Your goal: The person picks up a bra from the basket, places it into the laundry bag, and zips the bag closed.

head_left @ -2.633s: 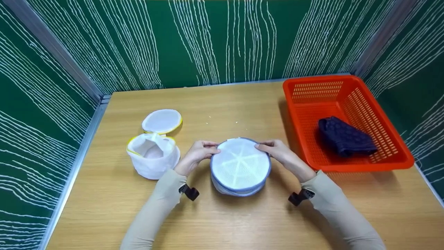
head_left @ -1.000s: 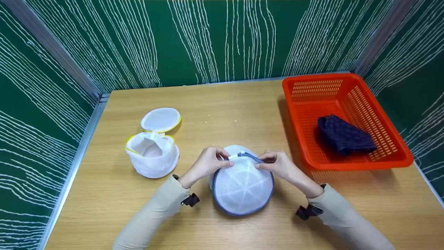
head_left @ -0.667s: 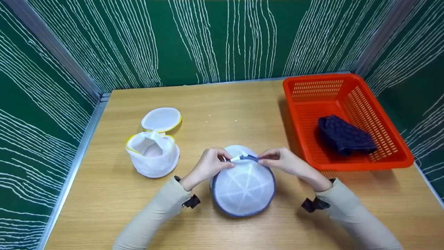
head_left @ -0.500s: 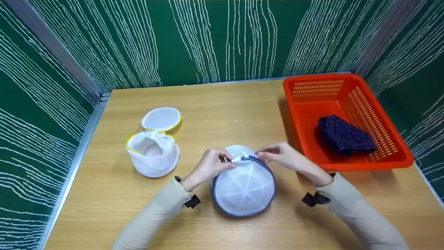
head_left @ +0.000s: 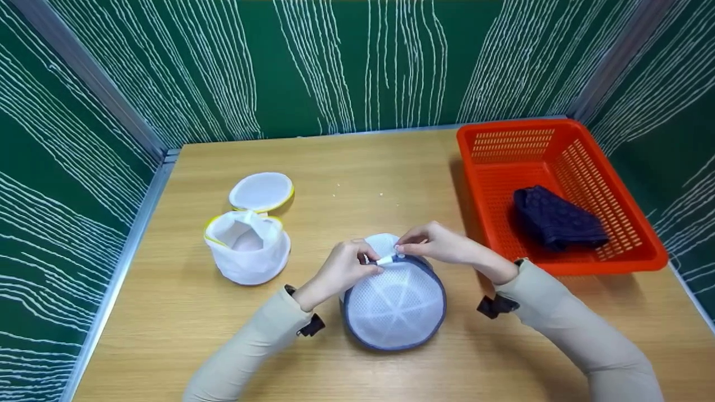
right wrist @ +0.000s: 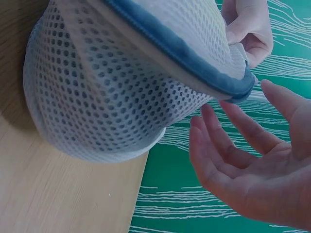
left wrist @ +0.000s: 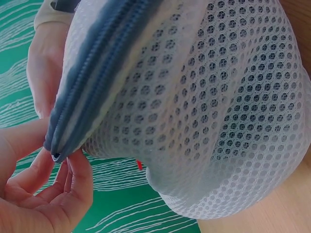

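White mesh bag (head_left: 395,312), rounded and edged by a blue zipped rim (left wrist: 92,73), standing tilted on the light wooden table (head_left: 413,173) between the two hands, its round face toward the person. Left hand (head_left: 346,273): thumb and fingers pinch the rim beside a small white tab (head_left: 385,261). Right hand (head_left: 438,244): thumb and forefinger lie at the rim just beyond the tab; whether they grip it cannot be told, since the wrist view shows them loosely parted about the edge. Good work on the zip probably calls for the left hand to keep the rim firm and taut, the right to draw along the curve in short, even pulls, with loose mesh clear of the teeth. Count: blue-rimmed mesh bag, one; white fabric bag with yellow trim (head_left: 246,263), one, its single round white lid (head_left: 261,191) laid back; orange-red slotted plastic basket (head_left: 581,267), one; dark navy textured cloth (head_left: 561,220) within it, one; black wrist-worn devices (head_left: 497,306), two.
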The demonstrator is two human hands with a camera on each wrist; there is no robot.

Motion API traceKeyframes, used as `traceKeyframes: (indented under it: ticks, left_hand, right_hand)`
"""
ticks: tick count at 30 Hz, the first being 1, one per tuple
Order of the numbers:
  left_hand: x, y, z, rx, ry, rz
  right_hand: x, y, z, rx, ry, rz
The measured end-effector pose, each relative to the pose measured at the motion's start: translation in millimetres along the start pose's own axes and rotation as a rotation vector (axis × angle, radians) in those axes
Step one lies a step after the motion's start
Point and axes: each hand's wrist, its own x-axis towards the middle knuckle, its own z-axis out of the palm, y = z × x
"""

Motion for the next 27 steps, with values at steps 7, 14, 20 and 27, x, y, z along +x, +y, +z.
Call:
traceKeyframes:
  ticks: [7,14,20,27]
  left_hand:
    - [-0.2,-0.6,0.8,0.0,-0.02,-0.01]
    - [-0.8,-3.9,2.2,-0.003,-0.018,-0.002]
    - [-2.5,-7.6,0.9,-0.01,0.007,0.014]
    - [-3.9,-11.5,-1.9,-0.044,0.008,0.035]
  right_hand:
    - [3.2,-2.9,2.5,0.061,-0.011,-0.021]
    - [2.4,-4.3,2.4,0.136,0.0,-0.025]
    - [-4.5,-1.7,1.6,0.071,0.067,-0.15]
    - [-12.3,0.4,7.6,-0.217,0.235,-0.506]
